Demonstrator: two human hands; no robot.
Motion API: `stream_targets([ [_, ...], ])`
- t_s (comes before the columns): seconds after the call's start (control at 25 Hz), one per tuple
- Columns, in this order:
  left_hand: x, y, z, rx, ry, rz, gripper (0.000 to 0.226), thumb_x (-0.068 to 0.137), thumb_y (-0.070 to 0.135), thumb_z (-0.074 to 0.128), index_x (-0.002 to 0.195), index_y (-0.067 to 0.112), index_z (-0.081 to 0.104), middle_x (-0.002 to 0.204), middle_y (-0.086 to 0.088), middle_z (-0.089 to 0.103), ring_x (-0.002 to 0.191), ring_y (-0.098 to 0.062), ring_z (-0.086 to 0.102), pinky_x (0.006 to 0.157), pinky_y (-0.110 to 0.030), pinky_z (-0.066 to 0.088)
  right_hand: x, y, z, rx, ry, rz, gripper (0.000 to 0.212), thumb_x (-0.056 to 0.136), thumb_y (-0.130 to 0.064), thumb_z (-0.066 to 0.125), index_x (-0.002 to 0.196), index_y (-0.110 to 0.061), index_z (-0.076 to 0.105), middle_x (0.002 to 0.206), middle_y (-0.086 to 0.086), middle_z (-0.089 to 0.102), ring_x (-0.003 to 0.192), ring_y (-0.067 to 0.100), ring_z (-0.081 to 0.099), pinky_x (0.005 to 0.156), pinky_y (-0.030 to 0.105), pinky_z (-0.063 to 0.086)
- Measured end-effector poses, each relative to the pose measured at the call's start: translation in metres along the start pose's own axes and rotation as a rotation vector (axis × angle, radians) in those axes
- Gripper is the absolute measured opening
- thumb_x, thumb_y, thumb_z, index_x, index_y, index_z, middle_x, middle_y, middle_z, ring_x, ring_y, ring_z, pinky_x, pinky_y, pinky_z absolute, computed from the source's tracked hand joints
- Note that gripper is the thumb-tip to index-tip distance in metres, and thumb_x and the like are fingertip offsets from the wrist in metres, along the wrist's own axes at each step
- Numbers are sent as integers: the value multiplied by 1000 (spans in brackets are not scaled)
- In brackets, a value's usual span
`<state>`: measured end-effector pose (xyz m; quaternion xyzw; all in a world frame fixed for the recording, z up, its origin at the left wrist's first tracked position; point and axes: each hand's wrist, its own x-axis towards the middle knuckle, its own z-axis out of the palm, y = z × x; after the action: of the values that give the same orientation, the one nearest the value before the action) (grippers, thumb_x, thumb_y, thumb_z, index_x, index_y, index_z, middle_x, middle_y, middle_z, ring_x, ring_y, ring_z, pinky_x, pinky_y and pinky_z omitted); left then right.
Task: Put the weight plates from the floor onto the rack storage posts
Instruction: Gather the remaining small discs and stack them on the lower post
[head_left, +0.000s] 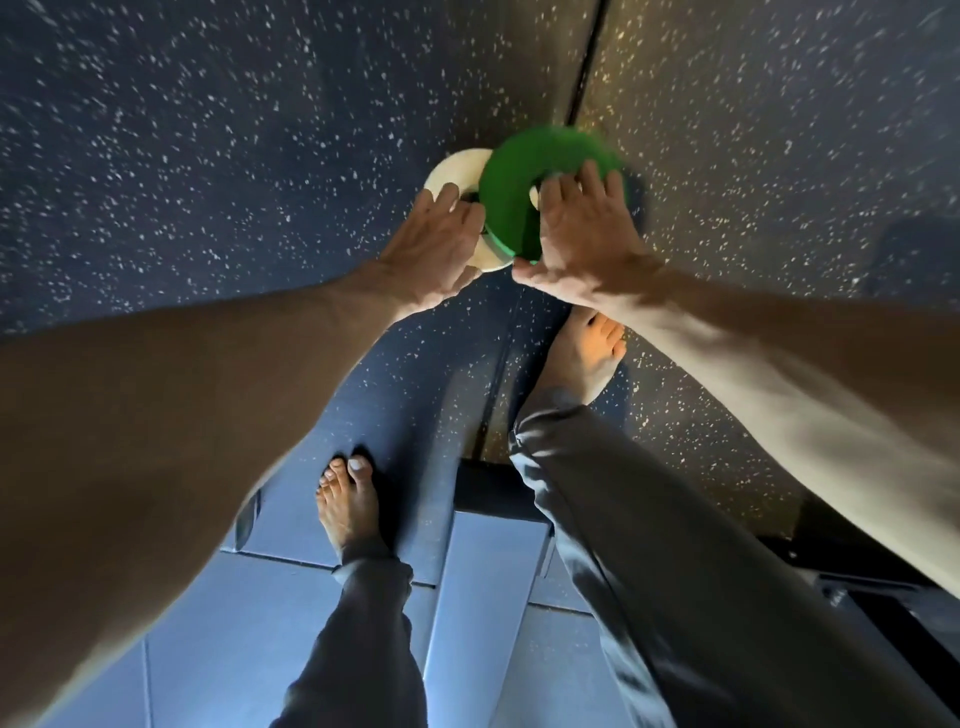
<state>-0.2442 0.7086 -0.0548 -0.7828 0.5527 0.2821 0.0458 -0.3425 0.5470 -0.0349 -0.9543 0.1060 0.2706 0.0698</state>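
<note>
1. Right hand (582, 234): fingers spread nearly straight across the green weight plate (519, 176), thumb along its lower rim. Whether that's a true clamp, I can't tell!
2. Left hand (431, 244): fingers straight, resting on the white weight plate (457, 166), tips hidden by the green rim.
3. The green plate, blurred, overlaps the white one.
4. Both are low over the speckled rubber floor (208, 130), ahead of two bare feet (348, 504).

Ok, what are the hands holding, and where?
Right hand grips the green plate across its near rim; left hand rests on the white plate's edge.
</note>
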Motion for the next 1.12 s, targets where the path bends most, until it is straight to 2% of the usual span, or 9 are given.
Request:
stream_targets([
  [0.12,-8,12,-51,-199,-20,-124,47,92,43,58,118,5,53,117,-15,58,114,-32,43,96,-43,33,-22,-7,-32,133,-39,155,76,81,-67,42,117,-1,53,117,20,60,116,36,46,99,49,37],
  [0.24,-35,26,-126,-327,-79,-338,46,91,42,60,123,11,52,122,-13,53,122,-32,39,101,-41,30,-54,-13,-94,299,-38,227,60,86,-46,48,126,-1,47,122,20,58,118,37,47,104,48,39],
  [0.32,-64,27,-177,-384,-85,-389,38,93,35,57,124,14,52,125,-14,49,122,-34,39,102,-42,29,-79,-20,-152,335,4,226,44,91,-30,51,126,-3,46,114,17,60,110,34,50,98,44,41],
  [0.44,-121,31,-257,-437,5,-418,24,94,29,56,117,22,57,116,-11,50,111,-32,45,96,-40,33,-116,-42,-246,273,43,188,32,90,-22,52,118,-9,46,107,16,64,107,32,47,90,41,36],
  [0.6,-198,44,-365,-473,143,-439,20,93,27,56,112,21,61,108,-12,58,108,-32,51,89,-39,33,-166,-70,-366,180,98,164,40,85,-32,63,115,-14,45,112,15,63,110,32,45,88,41,37],
  [0.72,-273,47,-448,-628,278,-429,6,92,16,58,96,19,61,95,-12,67,86,-31,61,65,-30,36,-219,-101,-461,139,158,140,39,86,-29,61,118,-14,44,114,14,64,114,32,45,90,42,37],
  [0.8,-315,50,-484,-680,331,-429,9,91,13,60,100,13,63,92,-8,67,78,-27,62,60,-27,35,-246,-119,-504,121,171,113,39,87,-28,60,120,-14,44,115,14,64,115,33,46,93,42,38],
  [1.0,-410,43,-539,-648,411,-458,37,87,23,66,120,13,53,104,-14,67,94,-34,63,68,-31,41,-298,-180,-583,68,225,7,46,87,-29,59,128,-15,44,118,14,66,119,34,46,95,41,38],
  [1.12,-453,40,-555,-661,395,-510,53,87,31,65,136,28,44,119,-14,62,109,-33,59,88,-40,50,-309,-216,-607,54,256,-95,40,88,-26,57,125,-17,45,112,11,69,115,32,47,91,42,38],
])
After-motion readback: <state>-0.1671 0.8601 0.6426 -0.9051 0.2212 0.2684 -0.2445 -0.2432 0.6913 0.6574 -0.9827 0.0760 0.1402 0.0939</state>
